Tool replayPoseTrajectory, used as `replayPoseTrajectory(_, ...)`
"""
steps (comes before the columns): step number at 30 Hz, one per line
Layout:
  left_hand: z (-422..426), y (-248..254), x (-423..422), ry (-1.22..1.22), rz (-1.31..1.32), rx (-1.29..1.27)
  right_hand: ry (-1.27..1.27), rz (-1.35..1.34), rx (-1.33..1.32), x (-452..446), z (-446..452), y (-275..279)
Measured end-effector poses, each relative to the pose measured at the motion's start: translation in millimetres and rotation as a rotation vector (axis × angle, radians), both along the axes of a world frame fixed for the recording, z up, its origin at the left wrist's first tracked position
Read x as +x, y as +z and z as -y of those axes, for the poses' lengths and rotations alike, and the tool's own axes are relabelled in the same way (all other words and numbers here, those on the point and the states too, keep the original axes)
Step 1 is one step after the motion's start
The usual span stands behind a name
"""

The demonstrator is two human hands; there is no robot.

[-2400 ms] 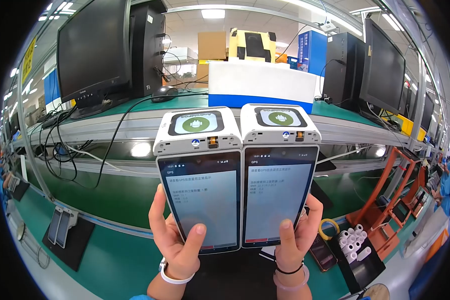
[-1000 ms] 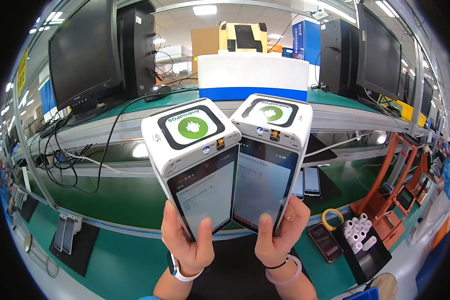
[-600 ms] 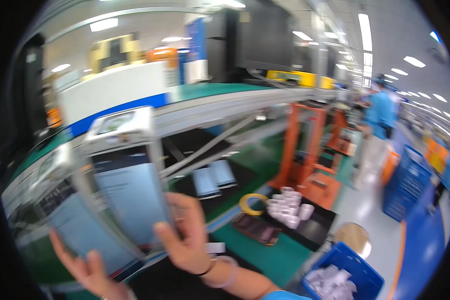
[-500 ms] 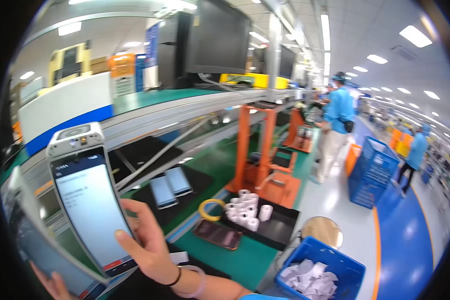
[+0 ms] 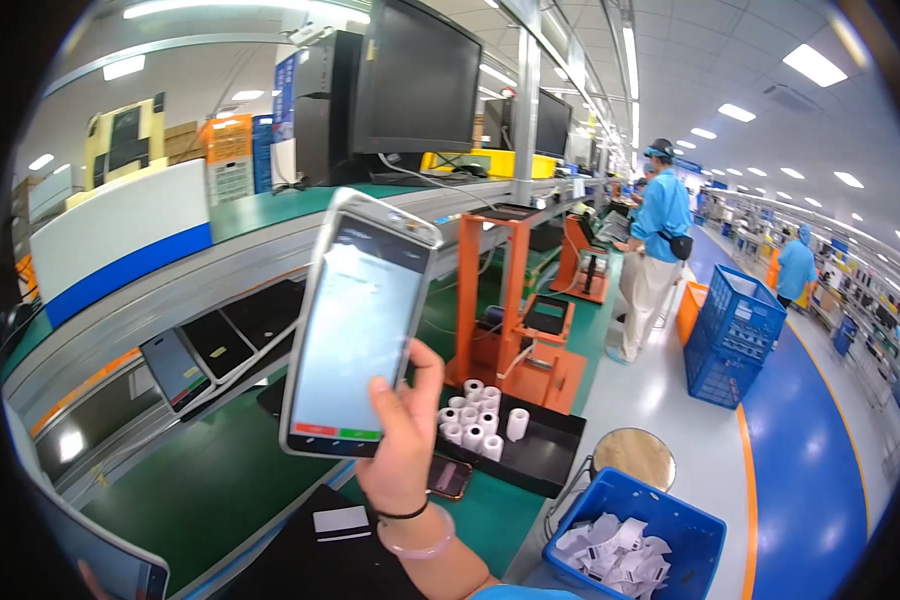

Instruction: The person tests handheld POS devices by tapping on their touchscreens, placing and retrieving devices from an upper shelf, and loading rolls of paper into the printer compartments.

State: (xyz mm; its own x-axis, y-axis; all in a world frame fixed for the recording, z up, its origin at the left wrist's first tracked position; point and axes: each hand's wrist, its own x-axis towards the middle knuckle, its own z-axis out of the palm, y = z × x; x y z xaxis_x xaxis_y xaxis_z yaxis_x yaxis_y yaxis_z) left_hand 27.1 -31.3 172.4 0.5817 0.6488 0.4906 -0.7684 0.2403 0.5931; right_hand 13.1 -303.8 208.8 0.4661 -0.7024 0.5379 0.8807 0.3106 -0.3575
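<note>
My right hand [image 5: 406, 440] grips a white handheld payment terminal [image 5: 355, 325] by its lower right edge, thumb at the front. The terminal is tilted and raised above the bench; its lit screen has a red and a green button at the bottom. At the lower left corner, a second payment terminal [image 5: 115, 545] is partly cut off by the view. Only a bit of my left hand [image 5: 92, 582] shows there, its fingers against this terminal. Below the right hand lie a phone [image 5: 450, 477] and a white card [image 5: 341, 521] on a black mat.
White paper rolls [image 5: 473, 432] stand in a black tray [image 5: 540, 455]. Behind it rises an orange fixture [image 5: 515, 345]. A blue bin [image 5: 635, 500] holds paper scraps. Another terminal [image 5: 173, 365] lies on the lower shelf. A person in blue [image 5: 660, 220] stands farther along the bench.
My right hand has moved the terminal right and up, tilting it the other way. The second terminal and my left hand have dropped toward the lower left corner. The view has shifted slightly.
</note>
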Motion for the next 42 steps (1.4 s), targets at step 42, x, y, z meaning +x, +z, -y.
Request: replayPoseTrajectory(42,31,28,-20,-0.11,0.116,0.123,0.323,-0.022,-0.311,3,-38,-6)
